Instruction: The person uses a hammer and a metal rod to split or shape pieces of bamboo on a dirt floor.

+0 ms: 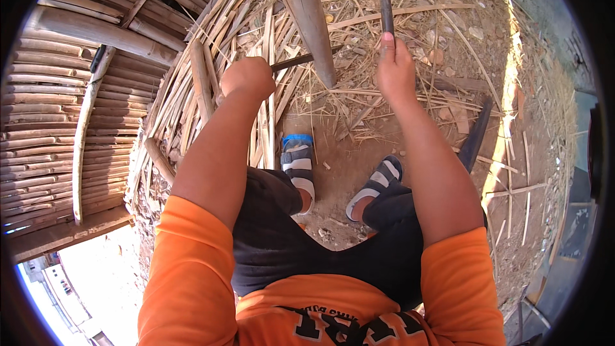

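Note:
My left hand (246, 78) is closed in a fist around the grip of a long, dark metal blade (293, 62), which points to the right. Its far part passes behind a thick wooden post (301, 16) near the lower tip; whether the two touch, I cannot tell. My right hand (395, 72) grips a hammer (385, 8) by its handle, thumb laid along it, the head pointing away from me. The hammer is apart from both post and blade.
Split bamboo strips (221, 45) lie heaped at the left, with straw and shavings over the dirt ground (333, 134). A bamboo-slat wall (45, 115) stands far left. A dark flat bar (476, 136) lies beside my right forearm. My sandalled feet (298, 166) are below the post.

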Tool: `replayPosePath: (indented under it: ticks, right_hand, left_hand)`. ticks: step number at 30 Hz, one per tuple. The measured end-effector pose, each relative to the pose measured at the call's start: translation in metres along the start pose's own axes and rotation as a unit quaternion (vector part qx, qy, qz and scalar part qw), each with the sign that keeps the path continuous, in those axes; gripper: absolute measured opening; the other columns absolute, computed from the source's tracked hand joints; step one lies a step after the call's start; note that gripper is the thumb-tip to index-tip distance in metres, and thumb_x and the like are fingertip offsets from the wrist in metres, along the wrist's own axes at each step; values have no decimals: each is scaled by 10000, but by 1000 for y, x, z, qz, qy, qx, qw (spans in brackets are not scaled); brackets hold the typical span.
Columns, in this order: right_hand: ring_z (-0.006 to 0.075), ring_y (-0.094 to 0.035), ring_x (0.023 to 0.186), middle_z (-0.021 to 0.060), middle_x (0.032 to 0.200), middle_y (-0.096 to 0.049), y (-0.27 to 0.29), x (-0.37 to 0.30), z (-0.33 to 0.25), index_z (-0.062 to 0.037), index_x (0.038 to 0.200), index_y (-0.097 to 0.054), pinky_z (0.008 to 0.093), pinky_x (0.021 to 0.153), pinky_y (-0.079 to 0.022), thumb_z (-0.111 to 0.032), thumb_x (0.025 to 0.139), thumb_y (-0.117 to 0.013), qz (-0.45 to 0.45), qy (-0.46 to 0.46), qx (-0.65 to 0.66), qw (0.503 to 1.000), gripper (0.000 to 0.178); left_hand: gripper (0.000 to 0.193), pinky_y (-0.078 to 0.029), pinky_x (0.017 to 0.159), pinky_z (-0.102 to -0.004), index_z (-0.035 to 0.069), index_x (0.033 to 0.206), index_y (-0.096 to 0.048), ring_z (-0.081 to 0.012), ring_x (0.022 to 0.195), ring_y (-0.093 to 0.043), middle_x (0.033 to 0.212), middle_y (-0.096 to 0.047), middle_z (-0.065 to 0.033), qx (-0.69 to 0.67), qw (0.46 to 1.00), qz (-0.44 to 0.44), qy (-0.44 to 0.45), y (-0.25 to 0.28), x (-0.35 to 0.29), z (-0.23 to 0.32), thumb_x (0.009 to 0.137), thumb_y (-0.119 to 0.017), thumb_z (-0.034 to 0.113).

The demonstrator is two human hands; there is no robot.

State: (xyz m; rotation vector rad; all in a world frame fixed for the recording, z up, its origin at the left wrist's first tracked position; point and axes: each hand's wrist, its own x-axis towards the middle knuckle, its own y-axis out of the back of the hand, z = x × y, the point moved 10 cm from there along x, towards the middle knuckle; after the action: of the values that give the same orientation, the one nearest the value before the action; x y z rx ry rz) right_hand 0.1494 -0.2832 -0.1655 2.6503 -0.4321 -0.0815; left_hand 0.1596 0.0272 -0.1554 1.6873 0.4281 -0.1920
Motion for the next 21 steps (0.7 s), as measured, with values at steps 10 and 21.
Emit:
replayPosePath:
  ticks: [10, 21]
  right_hand:
    - [426, -678, 808, 232, 838, -690, -27, -14, 44, -6, 945, -613, 541, 730, -488, -503, 1071, -454, -52, -14, -142, 988, 537]
    - [458, -648, 764, 220, 785, -669, -44, -35, 102, -15, 1052, -612, 536, 712, -479, -480, 1080, -441, -95, -50, -180, 978, 496]
  left_hand:
    - [296, -591, 923, -423, 69, 1131, -757, -309, 1110, -717, 1191, -736, -153, 10, 1000, -3, -8, 3, 0, 8, 885, -636, 181]
    - [289, -601, 898, -422, 70, 1120, -761, -314, 1081, -732, 1149, -753, -159, 4, 1000, -4, 6, 3, 9, 2, 885, -622, 165]
